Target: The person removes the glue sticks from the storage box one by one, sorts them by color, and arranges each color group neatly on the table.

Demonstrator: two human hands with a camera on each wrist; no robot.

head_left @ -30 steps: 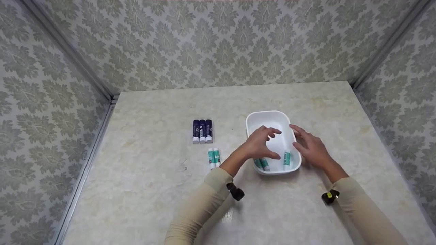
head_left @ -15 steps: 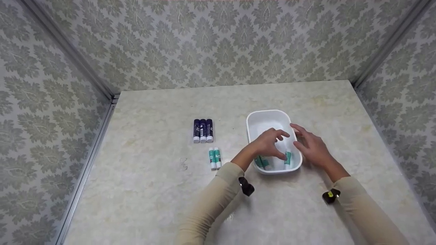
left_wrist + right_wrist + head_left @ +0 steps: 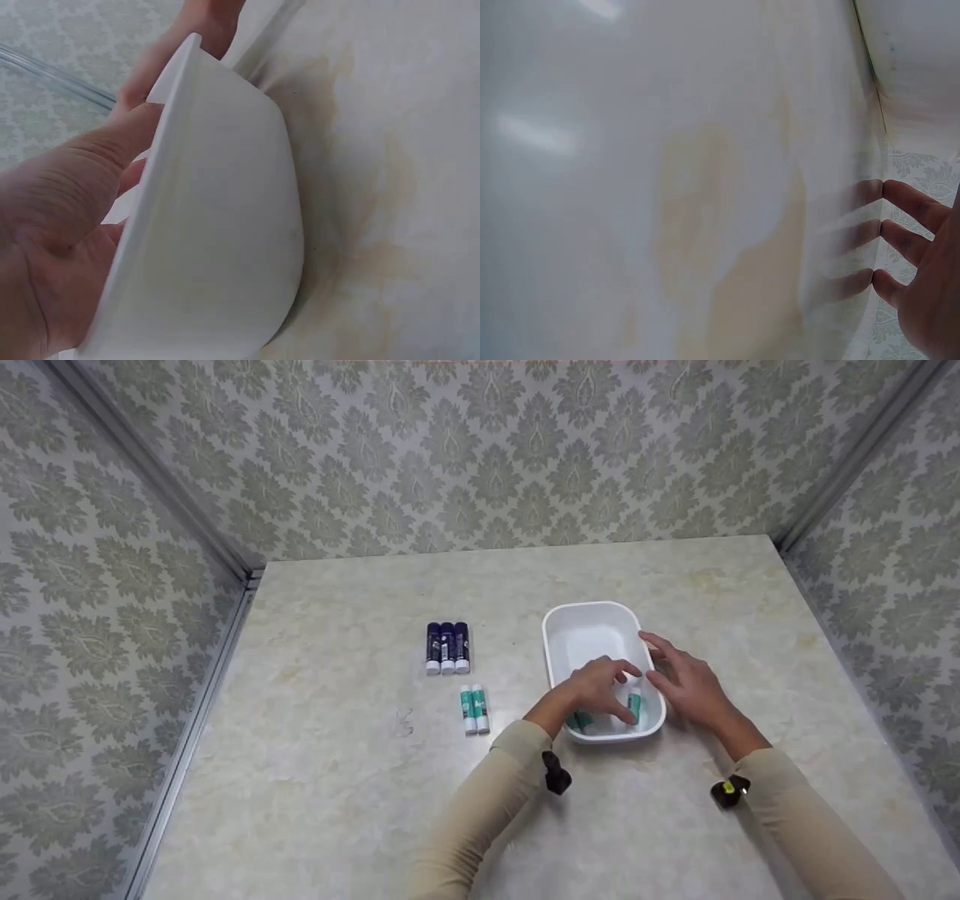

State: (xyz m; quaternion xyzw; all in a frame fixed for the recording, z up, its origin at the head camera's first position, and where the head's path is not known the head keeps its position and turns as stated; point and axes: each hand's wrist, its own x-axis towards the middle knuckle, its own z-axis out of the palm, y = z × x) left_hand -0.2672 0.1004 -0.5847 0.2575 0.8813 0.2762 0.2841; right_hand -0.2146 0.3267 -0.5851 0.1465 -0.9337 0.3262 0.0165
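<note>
A white plastic tub (image 3: pixel 555 649) stands on the table with green-and-white glue sticks in its near end. My left hand (image 3: pixel 596 686) reaches down inside it, thumb and fingers spread around the glue stick (image 3: pixel 635 706) at the right wall. Further green sticks (image 3: pixel 579 721) at the tub's near left are partly hidden under that hand. In the left wrist view the tub's outer wall (image 3: pixel 217 202) hides my left fingertips. Beside the tub's right wall is my right hand (image 3: pixel 690 690), its fingertips close to the rim; in the right wrist view its fingers (image 3: pixel 911 244) extend loosely, holding nothing.
Left of the tub, two green glue sticks (image 3: pixel 474 709) lie side by side on the marbled table (image 3: pixel 315 795). Behind them is a row of three dark blue glue sticks (image 3: pixel 448 648) with white ends. Patterned walls (image 3: pixel 495 457) close off the back and sides.
My left hand has moved right and lower into the tub, from above its middle to the glue stick at the right wall. My right hand has stayed beside the tub.
</note>
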